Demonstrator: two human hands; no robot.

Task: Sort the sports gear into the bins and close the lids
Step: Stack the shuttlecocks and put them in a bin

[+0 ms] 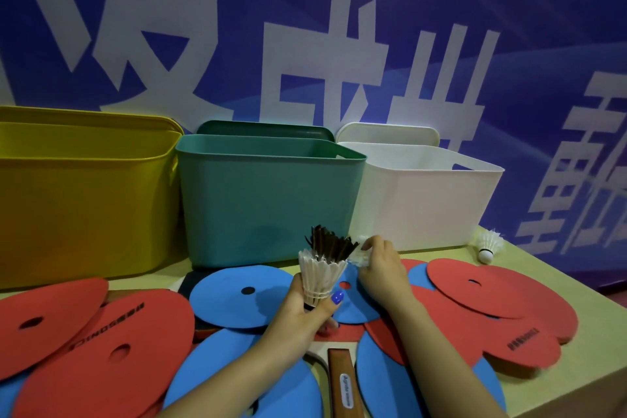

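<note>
Bins stand in a row at the back of the table (529,343), three of them: yellow bin (84,193), green bin (268,200) and white bin (427,200), all open, each with its lid upright behind it; what is inside I cannot tell. Four shuttlecocks show. The left hand (305,309) grips two nested ones, white shuttlecock (320,276) with dark shuttlecock (327,244) inside. The right hand (381,268) pinches another white one (359,253). A fourth shuttlecock (488,244) lies beside the white bin. Many red discs (488,288) and blue discs (244,295) overlap on the table, over a paddle (342,380).
</note>
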